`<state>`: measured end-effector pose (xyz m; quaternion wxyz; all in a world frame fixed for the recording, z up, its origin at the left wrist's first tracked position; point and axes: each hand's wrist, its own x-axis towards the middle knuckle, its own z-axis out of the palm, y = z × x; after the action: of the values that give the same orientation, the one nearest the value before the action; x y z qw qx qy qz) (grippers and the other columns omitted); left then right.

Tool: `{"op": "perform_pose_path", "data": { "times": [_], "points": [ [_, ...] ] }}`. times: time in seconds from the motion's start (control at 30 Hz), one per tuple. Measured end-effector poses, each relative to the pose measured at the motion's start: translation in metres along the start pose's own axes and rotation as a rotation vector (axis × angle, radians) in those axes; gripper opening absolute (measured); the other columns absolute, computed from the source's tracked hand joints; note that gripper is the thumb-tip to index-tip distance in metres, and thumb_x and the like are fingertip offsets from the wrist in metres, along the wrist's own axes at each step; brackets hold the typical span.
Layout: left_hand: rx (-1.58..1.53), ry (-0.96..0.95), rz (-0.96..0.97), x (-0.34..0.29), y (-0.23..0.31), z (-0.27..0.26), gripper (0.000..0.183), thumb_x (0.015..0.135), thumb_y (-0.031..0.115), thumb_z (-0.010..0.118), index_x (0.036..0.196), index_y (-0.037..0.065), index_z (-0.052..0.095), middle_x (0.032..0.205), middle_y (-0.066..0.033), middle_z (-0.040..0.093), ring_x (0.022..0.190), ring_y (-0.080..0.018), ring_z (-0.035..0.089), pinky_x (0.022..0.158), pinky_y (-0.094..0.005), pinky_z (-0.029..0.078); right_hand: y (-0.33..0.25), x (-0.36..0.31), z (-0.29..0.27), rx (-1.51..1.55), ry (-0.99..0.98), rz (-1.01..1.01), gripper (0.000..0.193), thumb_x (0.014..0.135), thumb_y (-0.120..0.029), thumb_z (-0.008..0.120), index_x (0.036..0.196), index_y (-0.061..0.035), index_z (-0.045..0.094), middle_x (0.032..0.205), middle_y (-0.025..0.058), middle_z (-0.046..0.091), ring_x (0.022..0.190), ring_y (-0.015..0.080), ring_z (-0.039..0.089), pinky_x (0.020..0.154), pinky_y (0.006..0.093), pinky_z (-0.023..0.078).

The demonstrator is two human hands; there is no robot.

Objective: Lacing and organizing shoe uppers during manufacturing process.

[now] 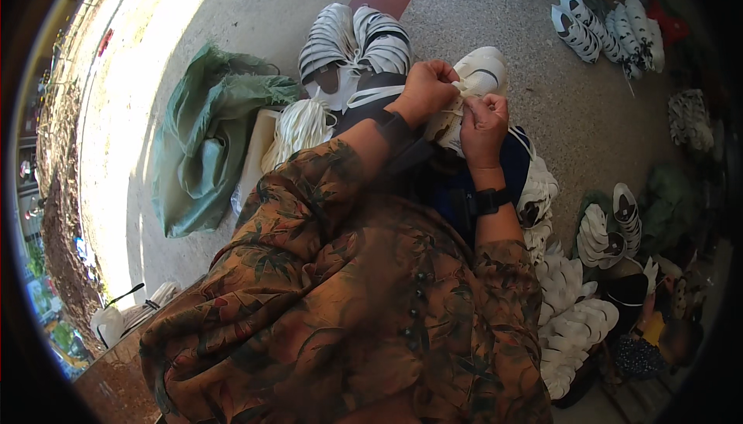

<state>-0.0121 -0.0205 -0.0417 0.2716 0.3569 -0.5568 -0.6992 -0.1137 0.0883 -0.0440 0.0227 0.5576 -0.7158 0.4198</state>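
A white shoe upper (481,70) rests ahead of me over my lap, its toe pointing away. Both hands meet at its throat. My left hand (430,90) pinches what looks like a white shoelace at the left edge of the opening. Close beside it, my right hand (484,124) is closed with thumb and finger pinched on the lace too; the exact spot is partly hidden by the fingers. A hank of loose white laces (303,128) lies left of my left forearm. Nested stacks of white and grey shoe uppers (331,43) stand just beyond it.
A green woven sack (205,149) slumps on the concrete floor to the left. More white uppers (573,323) are heaped by my right side, with further bundles (607,29) at the far right. Dark clutter (642,354) sits at the lower right.
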Motion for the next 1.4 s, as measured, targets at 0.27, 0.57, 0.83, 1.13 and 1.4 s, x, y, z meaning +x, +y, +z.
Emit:
{"op": "perform_pose_path", "data": {
  "times": [0.27,0.57,0.83,1.13,1.4],
  "points": [
    [-0.019,-0.026,-0.021,0.001,0.002,-0.002,0.015,0.065,-0.001,0.069,0.078,0.000,0.062,0.072,-0.0035,0.062,0.064,-0.0083,0.056,0.057,-0.0227,0.047,-0.005,-0.001,0.000,-0.154,0.016,-0.035,0.010,0.075,-0.006,0.064,0.084,-0.0047,0.066,0.078,0.0119,0.051,0.076,0.0306,0.053,0.067,0.0402,0.043],
    [0.172,0.058,0.260,-0.003,0.006,-0.006,0.014,0.069,-0.002,0.065,0.082,-0.001,0.061,0.074,-0.0023,0.061,0.065,-0.0085,0.057,0.059,-0.0224,0.047,-0.006,0.000,-0.002,-0.125,-0.059,0.029,0.031,0.072,-0.005,0.064,0.104,-0.0029,0.061,0.089,0.0159,0.051,0.085,0.0321,0.052,0.074,0.0410,0.043],
    [0.180,-0.040,0.040,-0.002,0.003,-0.003,0.014,0.067,-0.002,0.065,0.080,-0.002,0.061,0.071,-0.0037,0.061,0.064,-0.0092,0.057,0.057,-0.0230,0.047,0.001,-0.002,0.001,-0.126,-0.017,0.029,0.029,0.072,-0.004,0.064,0.100,-0.0064,0.064,0.085,0.0131,0.051,0.081,0.0309,0.053,0.071,0.0404,0.043],
    [0.187,0.051,0.048,0.007,-0.001,0.002,0.012,0.064,0.003,0.066,0.076,0.001,0.064,0.067,-0.0061,0.064,0.061,-0.0107,0.059,0.057,-0.0248,0.047,0.001,-0.002,0.003,-0.113,-0.009,0.040,0.025,0.071,-0.003,0.065,0.096,-0.0063,0.066,0.081,0.0120,0.051,0.078,0.0301,0.053,0.069,0.0398,0.044],
    [0.996,-0.063,0.349,0.016,0.013,0.016,0.022,0.058,0.015,0.072,0.079,0.008,0.068,0.075,-0.0121,0.066,0.073,-0.0276,0.065,0.070,-0.0353,0.051,0.003,0.001,0.006,0.035,0.042,0.077,0.022,0.070,-0.002,0.062,0.091,-0.0020,0.057,0.084,0.0154,0.052,0.083,0.0356,0.052,0.073,0.0429,0.043]
  ]
}}
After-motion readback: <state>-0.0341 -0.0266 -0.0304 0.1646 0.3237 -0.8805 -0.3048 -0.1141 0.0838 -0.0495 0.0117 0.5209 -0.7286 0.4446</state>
